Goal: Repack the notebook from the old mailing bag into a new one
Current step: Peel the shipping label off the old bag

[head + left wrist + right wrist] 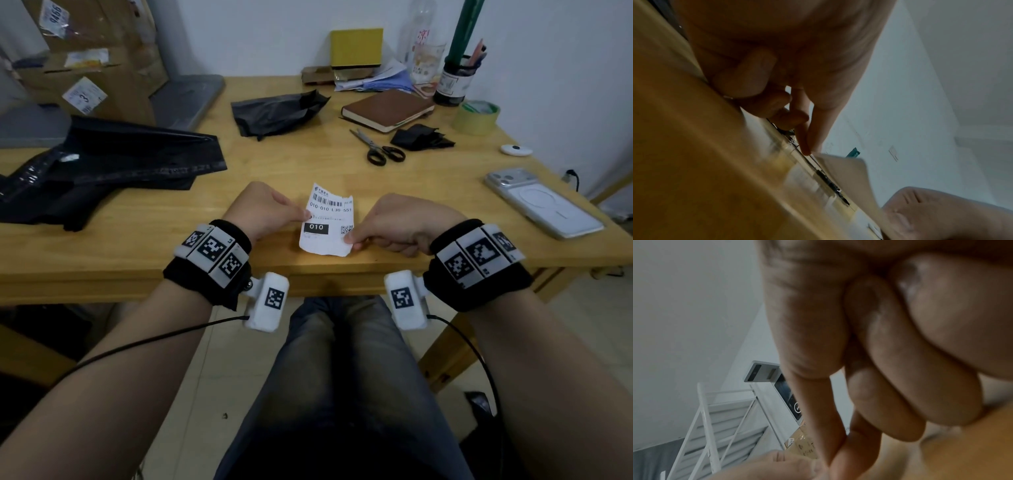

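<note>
A white shipping label with a barcode and "010" sits just above the table's front edge, held between both hands. My left hand pinches its left edge; my right hand pinches its lower right corner. In the left wrist view the label curls up beyond my left hand. The brown notebook lies at the back right. A crumpled black mailing bag lies at the back centre. Flat black mailing bags lie at the left.
Scissors and a scrap of black plastic lie near the notebook. A tape roll, a pen jar, a phone and a small white device stand at the right. Cardboard boxes stand back left.
</note>
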Demonstrator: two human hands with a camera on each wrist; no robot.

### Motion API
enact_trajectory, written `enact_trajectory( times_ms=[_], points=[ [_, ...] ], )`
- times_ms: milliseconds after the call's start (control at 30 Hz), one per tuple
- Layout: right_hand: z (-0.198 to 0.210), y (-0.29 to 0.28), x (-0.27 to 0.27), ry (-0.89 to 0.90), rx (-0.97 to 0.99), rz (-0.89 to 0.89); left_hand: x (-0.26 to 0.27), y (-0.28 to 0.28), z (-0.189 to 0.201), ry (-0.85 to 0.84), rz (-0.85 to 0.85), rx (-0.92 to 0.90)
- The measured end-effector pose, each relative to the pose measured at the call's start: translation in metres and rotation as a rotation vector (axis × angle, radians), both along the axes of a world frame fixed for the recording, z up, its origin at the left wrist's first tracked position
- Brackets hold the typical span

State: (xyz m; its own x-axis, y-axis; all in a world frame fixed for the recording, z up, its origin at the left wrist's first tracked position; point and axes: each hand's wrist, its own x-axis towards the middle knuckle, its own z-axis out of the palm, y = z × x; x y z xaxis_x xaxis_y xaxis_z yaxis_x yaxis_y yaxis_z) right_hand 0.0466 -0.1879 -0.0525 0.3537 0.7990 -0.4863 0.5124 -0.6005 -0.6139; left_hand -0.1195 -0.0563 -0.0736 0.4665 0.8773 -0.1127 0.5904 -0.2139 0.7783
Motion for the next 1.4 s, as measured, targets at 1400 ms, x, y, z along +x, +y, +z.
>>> enact_trajectory(
  times_ms=[1400],
  points=[
    [-0.003, 0.008, -0.002, -0.097, 0.0, 0.055, -0.002, 0.002, -0.01, 0.148, 0.016, 0.083]
  ],
)
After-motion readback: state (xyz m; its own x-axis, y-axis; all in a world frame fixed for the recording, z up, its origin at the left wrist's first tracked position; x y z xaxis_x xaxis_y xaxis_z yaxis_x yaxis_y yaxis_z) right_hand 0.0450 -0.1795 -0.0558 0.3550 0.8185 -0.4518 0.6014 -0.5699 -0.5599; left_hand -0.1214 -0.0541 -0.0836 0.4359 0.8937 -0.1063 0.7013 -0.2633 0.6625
